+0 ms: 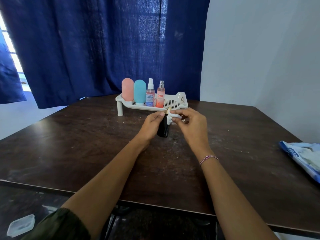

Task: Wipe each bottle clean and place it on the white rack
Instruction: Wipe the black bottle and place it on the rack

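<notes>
My left hand point(153, 124) wraps round the black bottle point(163, 129), fingers curled behind its body and the thumb laid up along its neck. I hold it tilted, clear of the table, with its gold top point(168, 109) pointing toward the white rack point(181, 97). My right hand point(192, 125) pinches a small white wipe point(170, 119) between thumb and fingertips and presses it against the bottle's shoulder, just under the top. Both forearms reach forward and meet at the bottle, wrists a little bent. A red-and-white thread band point(208, 157) sits on my right wrist.

The bottle in my hands is just in front of the rack, close to its front edge and not on it. I count five bottles in all, this one plus four upright in a row on the rack's left half. From the rack's left end they are a pink rounded bottle point(127, 90), a blue rounded bottle point(140, 91), a clear spray bottle point(150, 96) and an orange spray bottle point(160, 98). The right half of the rack shows its holed floor.

There is one rack, and it stands at the far side of the dark brown table point(69, 144). Well to the rack's right and nearer me, one blue-and-white packet point(303, 156) lies at the table's edge. Behind the rack hangs a dark blue curtain point(103, 40). Far to the rack's left and nearest me, below the table, one clear plastic lid point(20, 226) lies beside my green sleeve point(58, 226).
</notes>
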